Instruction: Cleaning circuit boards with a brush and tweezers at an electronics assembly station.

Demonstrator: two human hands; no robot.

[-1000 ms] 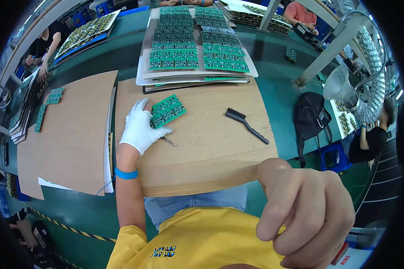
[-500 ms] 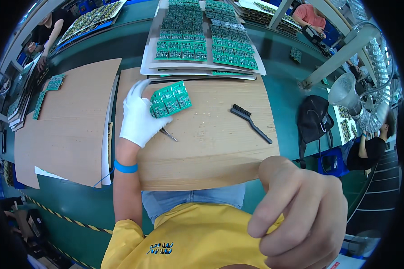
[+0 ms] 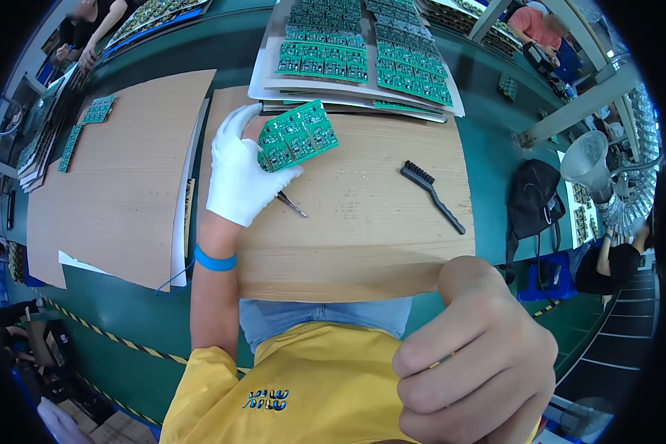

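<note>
My left hand [image 3: 243, 174], in a white glove with a blue wrist strap [image 3: 215, 259], grips a green circuit board panel [image 3: 297, 137] by its left side. The panel is tilted above a cardboard sheet [image 3: 348, 259]. Under the gloved thumb shows the end of a thin metal-tipped tool [image 3: 291, 203]; its other end is hidden by the hand. My bare right hand [image 3: 481, 355] is raised close to the camera, its fingers curled in. Whatever it may hold is hidden. On the right part of the cardboard lies a black brush [image 3: 433, 196], bristles toward the back.
Stacked boards bearing rows of green circuit panels [image 3: 322, 59] stand behind the cardboard. Another cardboard sheet [image 3: 118, 192] lies left, with two small panels [image 3: 98, 109] on it. A black bag [image 3: 533, 200] and a clear funnel-shaped hood [image 3: 586, 159] are at right. Other people sit around the benches.
The whole view has shifted, so the bench appears higher and farther right. My left hand still grips the panel, now tilted a little more. My right hand has moved slightly left, fingers still curled.
</note>
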